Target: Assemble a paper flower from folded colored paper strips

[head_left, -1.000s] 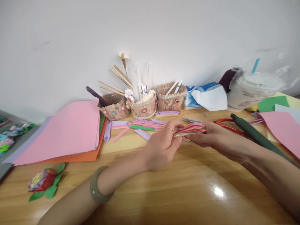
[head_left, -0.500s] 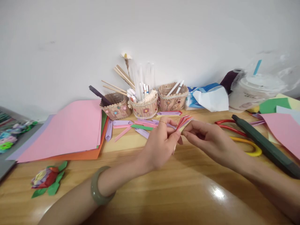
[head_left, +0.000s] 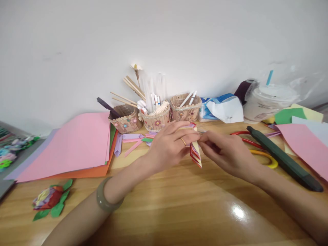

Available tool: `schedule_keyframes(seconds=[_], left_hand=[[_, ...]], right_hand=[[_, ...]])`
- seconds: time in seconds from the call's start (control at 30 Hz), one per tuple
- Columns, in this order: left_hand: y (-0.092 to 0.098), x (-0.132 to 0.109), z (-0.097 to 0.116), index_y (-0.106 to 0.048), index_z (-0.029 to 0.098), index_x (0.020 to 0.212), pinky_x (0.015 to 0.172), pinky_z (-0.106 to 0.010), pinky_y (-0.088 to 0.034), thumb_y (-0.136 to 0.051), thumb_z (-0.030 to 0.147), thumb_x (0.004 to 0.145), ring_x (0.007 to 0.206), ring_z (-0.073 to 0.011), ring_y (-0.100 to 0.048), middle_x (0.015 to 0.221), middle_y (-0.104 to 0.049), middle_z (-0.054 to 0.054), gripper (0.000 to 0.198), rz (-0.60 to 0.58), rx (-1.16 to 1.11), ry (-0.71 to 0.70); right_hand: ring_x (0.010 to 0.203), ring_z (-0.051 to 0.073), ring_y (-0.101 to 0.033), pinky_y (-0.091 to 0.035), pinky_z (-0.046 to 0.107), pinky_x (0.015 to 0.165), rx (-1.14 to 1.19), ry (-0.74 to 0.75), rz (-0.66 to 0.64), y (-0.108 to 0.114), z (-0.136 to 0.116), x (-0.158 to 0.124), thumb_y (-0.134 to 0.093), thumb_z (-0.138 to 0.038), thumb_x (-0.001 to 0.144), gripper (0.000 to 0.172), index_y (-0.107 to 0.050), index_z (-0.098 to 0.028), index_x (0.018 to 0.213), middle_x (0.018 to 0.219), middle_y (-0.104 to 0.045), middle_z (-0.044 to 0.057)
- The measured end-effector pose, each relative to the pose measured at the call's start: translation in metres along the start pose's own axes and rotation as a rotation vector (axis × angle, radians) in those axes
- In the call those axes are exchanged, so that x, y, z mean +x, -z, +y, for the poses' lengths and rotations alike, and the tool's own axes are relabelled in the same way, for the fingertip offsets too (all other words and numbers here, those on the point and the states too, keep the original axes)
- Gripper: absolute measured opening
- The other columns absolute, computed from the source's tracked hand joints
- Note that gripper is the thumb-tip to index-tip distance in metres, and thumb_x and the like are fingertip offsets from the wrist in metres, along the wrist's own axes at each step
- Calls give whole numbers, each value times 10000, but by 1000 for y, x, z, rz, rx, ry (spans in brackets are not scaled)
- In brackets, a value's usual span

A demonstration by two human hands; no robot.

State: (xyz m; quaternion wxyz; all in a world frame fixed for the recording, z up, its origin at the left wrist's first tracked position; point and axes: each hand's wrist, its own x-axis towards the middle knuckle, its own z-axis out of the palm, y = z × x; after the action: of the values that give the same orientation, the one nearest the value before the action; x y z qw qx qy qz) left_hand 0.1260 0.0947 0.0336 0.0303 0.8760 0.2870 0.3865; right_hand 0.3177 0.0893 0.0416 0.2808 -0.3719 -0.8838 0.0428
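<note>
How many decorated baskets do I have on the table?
3, side by side near the wall: the left basket beside the paper stack, the middle basket, and the right basket beside the tissue pack. None looks hidden.

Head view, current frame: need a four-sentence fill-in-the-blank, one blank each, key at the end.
1. The hand with the ring, holding the folded paper, is the person's ____ one.
2. The straw in the lidded cup is coloured ____.
3. The decorated baskets standing in a row by the wall number ____.
4. The top sheet of the paper stack beside them is coloured ____.

Missing words: left; blue; three; pink.
</note>
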Motion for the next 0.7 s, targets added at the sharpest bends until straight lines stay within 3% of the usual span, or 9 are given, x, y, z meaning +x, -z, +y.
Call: schedule_keyframes(seconds=[0.07,0.13,0.23,0.33,0.43,0.53,0.63,0.7], left_hand=[[0,2,3,-619,189,862,904,-396,-444,-512,241,845,1039,-220,-572,912,-700,-60,120,-15,-3,51],[2,4,10,-612,174,862,833,-370,-479,-529,280,839,909,-209,-627,859,-703,-69,137,-38,-72,220],[5,7,21,-526,197,1059,730,-335,-512,-581,283,803,772,-186,-660,795,-704,-20,275,-102,-274,561],[7,8,25,-409,228,1185,691,-316,-519,-563,281,813,674,-159,-658,732,-693,28,407,-135,-377,679],[7,5,23,-370,267,1252,753,-329,-506,-507,257,845,800,-169,-659,884,-702,9,429,-130,-198,532],[5,-1,18,-424,274,1246,835,-305,-470,-406,203,888,1030,-177,-597,1135,-640,-34,366,-123,22,162],[2,-5,17,-457,308,1224,762,-300,-484,-362,165,894,933,-180,-623,1122,-644,-23,371,-137,196,-28],[3,-5,21,-427,290,1250,726,-300,-489,-369,159,887,879,-182,-628,1077,-653,-35,391,-109,199,-15]], right_hand=[[411,101,-437,-267,229,422,-94,67,42,-1,0,-1,-410,-206,856,172,-520,-182,727,529,-565,-8],[447,120,-486,-263,244,428,-234,158,92,-2,0,-1,-403,-204,866,188,-547,-169,750,560,-600,15],[477,134,-510,-264,262,452,-409,299,124,-4,1,-3,-424,-169,864,205,-558,-174,709,528,-581,4],[462,132,-494,-251,274,456,-484,389,128,-4,1,-3,-449,-146,853,216,-553,-184,667,488,-549,-14],[475,138,-512,-266,266,456,-421,319,137,-4,1,-1,-435,-178,869,208,-567,-178,709,529,-589,7],[500,140,-543,-294,248,454,-191,162,93,-3,0,1,-398,-213,881,214,-557,-176,741,618,-642,38],[487,131,-537,-303,240,448,-53,108,23,-3,-1,1,-398,-228,876,239,-530,-186,682,606,-633,30],[470,130,-520,-290,245,439,-99,119,45,-5,-2,1,-393,-224,880,266,-524,-183,652,581,-618,31]])
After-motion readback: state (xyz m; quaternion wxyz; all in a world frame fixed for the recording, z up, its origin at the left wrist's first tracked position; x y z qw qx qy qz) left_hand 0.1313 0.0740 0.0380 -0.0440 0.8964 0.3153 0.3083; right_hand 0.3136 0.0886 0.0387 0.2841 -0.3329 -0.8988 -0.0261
